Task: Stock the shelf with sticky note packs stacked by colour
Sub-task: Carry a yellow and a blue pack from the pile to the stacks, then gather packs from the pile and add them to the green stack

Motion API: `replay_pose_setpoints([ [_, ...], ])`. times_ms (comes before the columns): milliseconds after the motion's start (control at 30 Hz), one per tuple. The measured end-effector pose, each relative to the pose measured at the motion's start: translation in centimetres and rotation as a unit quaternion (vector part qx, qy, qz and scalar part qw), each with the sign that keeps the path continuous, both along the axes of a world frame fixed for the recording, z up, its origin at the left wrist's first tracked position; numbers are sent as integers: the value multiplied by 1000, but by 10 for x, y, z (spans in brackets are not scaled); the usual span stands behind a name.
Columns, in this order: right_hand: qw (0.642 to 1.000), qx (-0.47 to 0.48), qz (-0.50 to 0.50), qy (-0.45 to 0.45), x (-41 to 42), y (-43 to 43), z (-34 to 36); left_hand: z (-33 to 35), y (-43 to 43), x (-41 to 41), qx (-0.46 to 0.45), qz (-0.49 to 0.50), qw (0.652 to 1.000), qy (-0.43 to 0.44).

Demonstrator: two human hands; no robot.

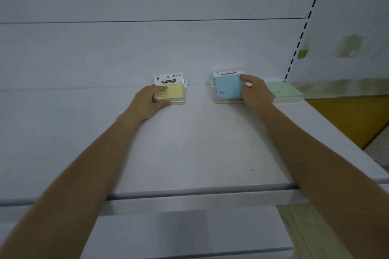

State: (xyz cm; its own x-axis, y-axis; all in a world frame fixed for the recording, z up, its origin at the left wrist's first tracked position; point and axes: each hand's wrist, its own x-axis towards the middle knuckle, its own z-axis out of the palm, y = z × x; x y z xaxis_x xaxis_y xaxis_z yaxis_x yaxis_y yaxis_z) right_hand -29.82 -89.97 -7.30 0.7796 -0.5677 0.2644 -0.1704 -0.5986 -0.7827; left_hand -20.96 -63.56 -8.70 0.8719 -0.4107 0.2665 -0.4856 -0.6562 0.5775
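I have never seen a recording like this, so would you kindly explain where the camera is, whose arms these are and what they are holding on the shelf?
There is no machine here. A person wears one wide-angle camera on the head, so you look forward and down along their own bare arms. This is the only view. Both arms reach to the back of a white shelf. The left hand grips a yellow-topped pack of sticky notes, fingers on top and thumb at its front edge. The pack lies on other packs. The right hand grips a blue-topped pack, also on a small pile. Just right of it lies a green-topped stack, which neither hand holds.
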Motion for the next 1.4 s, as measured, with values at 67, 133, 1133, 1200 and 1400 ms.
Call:
replay_pose_setpoints([
  [67, 999, -25, 18, 10, 1, 0, -2, -2, -1, 0, 19, -1, 1000, -9],
  [133, 998, -51, 30, 30, 2, -1, -6, -2, 0, -2, 32, 4, 999, -28],
  [1133, 876, -416, 240, 35, 12, 80, 20, 31, 41, -64, 279, -159, 933, -160],
  [1200, 860, -436, 262, 27, 22, 119, 29, 35, 80, -61, 280, -134, 935, -172],
  [1400, 835, -437, 335, -5, 43, 264, 28, 34, 232, -43, 266, -8, 945, -187],
])
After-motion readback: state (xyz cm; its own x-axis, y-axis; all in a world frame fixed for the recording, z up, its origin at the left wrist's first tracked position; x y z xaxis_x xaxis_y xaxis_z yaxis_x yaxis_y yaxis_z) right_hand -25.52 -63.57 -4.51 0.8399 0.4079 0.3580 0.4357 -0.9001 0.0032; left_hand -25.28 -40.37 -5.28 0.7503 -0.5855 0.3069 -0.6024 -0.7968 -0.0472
